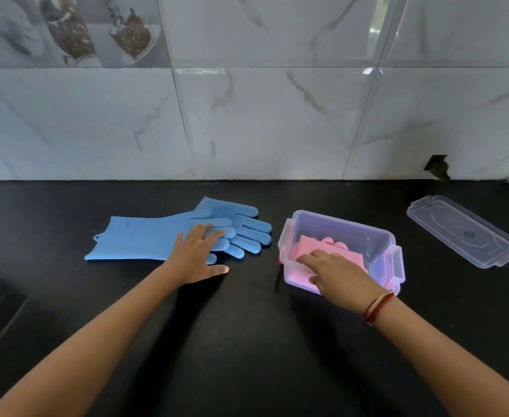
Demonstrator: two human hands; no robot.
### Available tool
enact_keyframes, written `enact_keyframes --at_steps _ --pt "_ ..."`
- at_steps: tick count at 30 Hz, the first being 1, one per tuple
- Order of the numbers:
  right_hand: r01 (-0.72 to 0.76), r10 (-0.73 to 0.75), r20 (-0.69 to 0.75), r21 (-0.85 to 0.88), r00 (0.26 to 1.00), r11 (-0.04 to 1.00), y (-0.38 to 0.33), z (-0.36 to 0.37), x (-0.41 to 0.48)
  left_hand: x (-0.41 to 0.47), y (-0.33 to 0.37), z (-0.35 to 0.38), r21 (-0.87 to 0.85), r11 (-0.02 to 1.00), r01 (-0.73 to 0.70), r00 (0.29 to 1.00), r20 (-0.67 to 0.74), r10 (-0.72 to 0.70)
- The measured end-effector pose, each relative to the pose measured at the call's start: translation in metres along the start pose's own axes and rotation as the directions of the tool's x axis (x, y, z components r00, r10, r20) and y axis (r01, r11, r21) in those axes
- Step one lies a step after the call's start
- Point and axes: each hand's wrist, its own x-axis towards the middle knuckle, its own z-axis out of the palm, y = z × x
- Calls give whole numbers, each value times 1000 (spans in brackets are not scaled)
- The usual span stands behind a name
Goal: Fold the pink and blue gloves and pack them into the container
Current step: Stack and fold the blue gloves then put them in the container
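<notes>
Two blue gloves (145, 237) lie flat and stacked on the black counter, cuffs to the left, fingers pointing right. My left hand (197, 255) rests flat on them near the palm area, fingers spread. A clear plastic container (376, 239) stands to the right. Folded pink gloves (309, 245) lie inside it. My right hand (337, 273) reaches over the container's near wall, with its fingers pressing down on the pink gloves.
The container's clear lid (465, 234) lies on the counter (247, 341) at the far right. A marble-tiled wall (277, 121) rises behind the counter, with a dark chipped hole (437, 168) low on the right.
</notes>
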Motion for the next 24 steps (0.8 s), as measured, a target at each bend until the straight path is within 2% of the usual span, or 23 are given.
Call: enact_keyframes --at_steps 4,8,11,15,18,21,24 --pt "-64 64 -19 23 998 998 17 -4 4 18 20 6 152 983 -104 990 -81 118" --pt "-145 145 -46 -1 988 989 37 -9 9 31 36 5 258 959 -114 986 -90 141" --pt "-191 190 -58 -3 980 982 50 -11 12 33 40 6 258 961 -99 977 -160 143" --pt "-237 226 -114 -100 967 966 55 -12 14 34 39 4 73 996 -50 948 -311 70" --pt "-232 182 -224 -224 958 947 44 -12 12 34 37 -17 -85 993 -87 851 -524 30" --pt "-101 56 -356 -109 933 989 23 -21 8 40 35 -60 -244 964 -106 731 -676 -91" --pt "65 -10 -452 106 892 992 -2 -33 8 42 39 -106 -461 871 -172 709 -671 -216"
